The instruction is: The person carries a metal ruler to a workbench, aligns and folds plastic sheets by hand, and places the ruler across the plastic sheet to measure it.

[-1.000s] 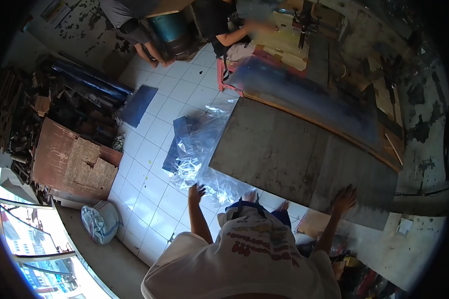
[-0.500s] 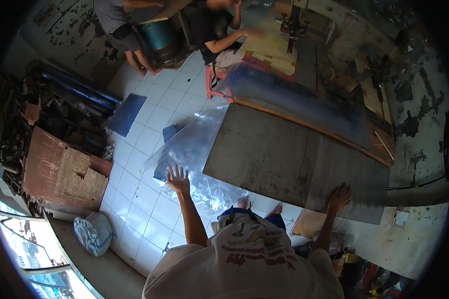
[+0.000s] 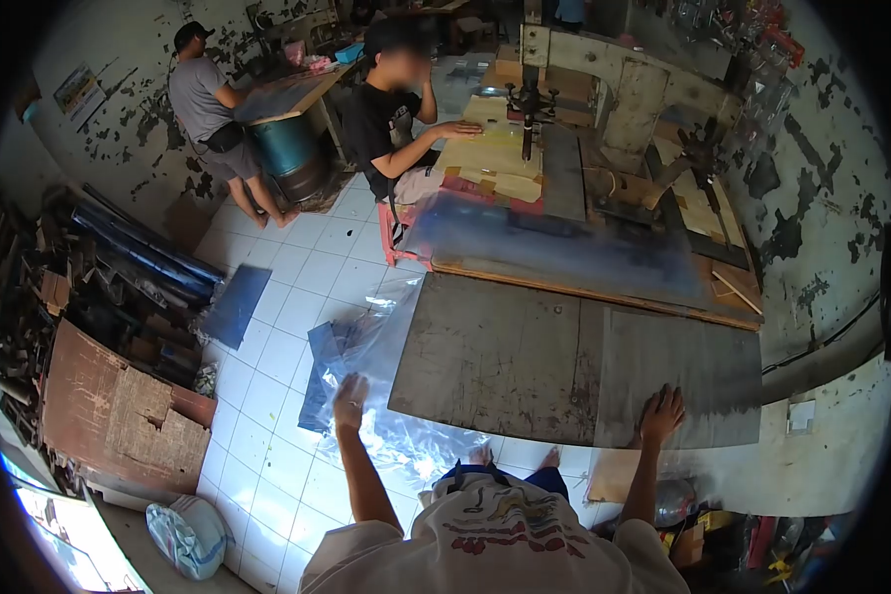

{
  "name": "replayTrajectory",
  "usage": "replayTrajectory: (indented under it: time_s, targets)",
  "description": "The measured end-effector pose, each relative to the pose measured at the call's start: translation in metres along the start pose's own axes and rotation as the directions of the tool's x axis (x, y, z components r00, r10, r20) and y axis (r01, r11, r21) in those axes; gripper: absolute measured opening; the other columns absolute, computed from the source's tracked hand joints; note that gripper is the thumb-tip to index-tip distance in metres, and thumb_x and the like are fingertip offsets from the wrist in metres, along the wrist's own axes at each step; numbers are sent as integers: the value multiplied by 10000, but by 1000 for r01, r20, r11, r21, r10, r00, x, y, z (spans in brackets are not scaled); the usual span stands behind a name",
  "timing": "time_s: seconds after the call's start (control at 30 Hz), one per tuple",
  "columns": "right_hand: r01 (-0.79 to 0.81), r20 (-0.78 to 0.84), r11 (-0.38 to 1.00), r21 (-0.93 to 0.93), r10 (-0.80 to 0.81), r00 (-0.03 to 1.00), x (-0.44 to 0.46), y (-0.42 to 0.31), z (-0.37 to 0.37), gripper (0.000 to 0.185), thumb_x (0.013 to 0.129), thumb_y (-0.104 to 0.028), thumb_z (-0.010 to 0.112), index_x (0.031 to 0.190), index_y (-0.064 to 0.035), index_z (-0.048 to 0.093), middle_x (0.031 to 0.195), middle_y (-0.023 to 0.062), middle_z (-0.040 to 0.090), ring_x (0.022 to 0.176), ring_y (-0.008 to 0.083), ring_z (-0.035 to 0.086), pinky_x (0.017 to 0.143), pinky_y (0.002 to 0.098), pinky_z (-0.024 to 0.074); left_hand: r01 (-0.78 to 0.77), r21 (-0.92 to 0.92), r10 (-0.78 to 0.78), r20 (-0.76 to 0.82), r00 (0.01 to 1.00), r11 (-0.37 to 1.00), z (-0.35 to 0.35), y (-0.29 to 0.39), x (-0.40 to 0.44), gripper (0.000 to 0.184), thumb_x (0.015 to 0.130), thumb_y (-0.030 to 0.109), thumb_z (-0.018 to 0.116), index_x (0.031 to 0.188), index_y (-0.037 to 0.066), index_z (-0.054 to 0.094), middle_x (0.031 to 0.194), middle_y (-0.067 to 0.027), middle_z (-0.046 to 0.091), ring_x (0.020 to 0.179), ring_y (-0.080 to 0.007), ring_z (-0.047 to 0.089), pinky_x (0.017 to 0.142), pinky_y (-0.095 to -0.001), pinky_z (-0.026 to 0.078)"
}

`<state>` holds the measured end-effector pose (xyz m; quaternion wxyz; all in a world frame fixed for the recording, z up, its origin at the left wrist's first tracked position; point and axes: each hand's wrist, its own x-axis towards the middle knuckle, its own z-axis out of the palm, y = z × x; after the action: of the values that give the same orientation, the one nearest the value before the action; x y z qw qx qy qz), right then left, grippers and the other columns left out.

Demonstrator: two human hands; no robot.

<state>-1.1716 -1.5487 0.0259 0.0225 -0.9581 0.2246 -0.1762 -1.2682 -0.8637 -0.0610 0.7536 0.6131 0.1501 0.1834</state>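
Note:
A grey board tabletop [image 3: 500, 346] stands in front of me, worn and stained. On its right part lies a thin clear sheet [image 3: 708, 381], with my right hand [image 3: 661, 414] flat on it near the front edge, fingers spread. My left hand [image 3: 349, 401] is out past the tabletop's left side, its fingers extended and slightly blurred. Beside and beyond it, crumpled clear plastic film [image 3: 391, 416] hangs from the table's left edge toward the floor. Whether my left fingers touch the film I cannot tell.
Behind the board, a press machine [image 3: 530, 109] stands on a worktable where a seated person [image 3: 396, 129] rests a hand. Another person [image 3: 208, 119] stands by a blue drum [image 3: 292, 153]. Dark sheets [image 3: 238, 307] lie on the tiled floor; a white sack [image 3: 188, 535] sits lower left.
My view has tilted up, showing more of the room. My left hand's fingers look less widely spread, and the film beside it has shifted. My right hand stays on the clear sheet.

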Motion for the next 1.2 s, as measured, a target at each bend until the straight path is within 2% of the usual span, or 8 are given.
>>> replayTrajectory:
  time_s: [0.03, 0.13, 0.27, 0.33, 0.53, 0.93, 1.07, 1.2]
  targets:
    - [2, -2, 1000, -6, -2, 1000, -1, 0, -1, 425, 968, -401, 394, 1315, -178, 497, 1424, 98, 421, 1323, 285, 365, 1078, 511, 236, -110, 238, 105, 31, 994, 965, -26, -10, 14, 413, 992, 161, 353, 1362, -19, 393, 1429, -191, 384, 1299, -354, 401, 1087, -444, 354]
    - [-1, 42, 1000, 13, 1, 999, 0, 0, -3, 433, 975, -412, 371, 1329, -189, 485, 1434, 95, 403, 1333, 293, 340, 1089, 514, 215, -78, -465, -2, -169, 986, 882, -82, 2, 37, 484, 995, 163, 353, 1433, -14, 244, 1456, -187, 333, 1348, -325, 332, 1106, -415, 342]
    - [5, 38, 1000, 6, -5, 999, 3, -1, -1, 434, 975, -413, 371, 1329, -192, 489, 1435, 94, 403, 1331, 298, 341, 1086, 514, 218, -151, 99, 177, -379, 908, 984, -142, 67, 62, 525, 998, 177, 308, 1457, -15, 138, 1499, -184, 251, 1376, -342, 279, 1128, -426, 285]
    - [4, 32, 1000, -3, -4, 999, 1, 0, -1, 434, 975, -413, 372, 1329, -192, 491, 1434, 94, 404, 1327, 299, 346, 1083, 513, 223, -261, -398, 27, -506, 862, 879, -209, 56, 75, 567, 995, 262, 350, 1480, 73, 127, 1494, -148, 281, 1333, -360, 353, 1100, -464, 323]
    - [36, -22, 999, -37, -37, 999, 1, 4, 5, 429, 971, -427, 379, 1322, -211, 498, 1419, 91, 425, 1299, 296, 384, 1065, 510, 253, 317, -328, -455, -683, 571, 890, -205, 68, 45, 684, 913, 581, 402, 1472, 230, 223, 1401, -86, 452, 1155, -373, 536, 935, -538, 432]
    - [21, 33, 997, -78, -19, 999, 1, 7, 12, 466, 982, -478, 327, 1353, -233, 466, 1436, 71, 409, 1330, 269, 349, 1083, 500, 227, 593, 116, -595, -22, 804, 797, -7, -50, -44, 629, 882, 594, 466, 1436, 316, 357, 1329, -69, 518, 1069, -275, 546, 891, -497, 424]
    - [18, 31, 997, -69, -16, 999, 3, 7, 13, 459, 976, -478, 343, 1349, -243, 471, 1434, 71, 410, 1326, 271, 355, 1079, 507, 233, 678, 5, -620, 411, 669, 735, 19, -104, -55, 486, 922, 399, 538, 1321, 130, 461, 1272, -88, 553, 1165, -309, 536, 888, -502, 453]
    - [3, 28, 998, -65, -1, 1000, 3, 4, 10, 447, 967, -474, 366, 1335, -251, 488, 1429, 73, 417, 1312, 277, 378, 1071, 515, 250, 739, 49, -680, 436, 590, 672, 54, -97, -54, 455, 939, 328, 527, 1337, 123, 447, 1340, -72, 514, 1198, -293, 515, 938, -502, 417]
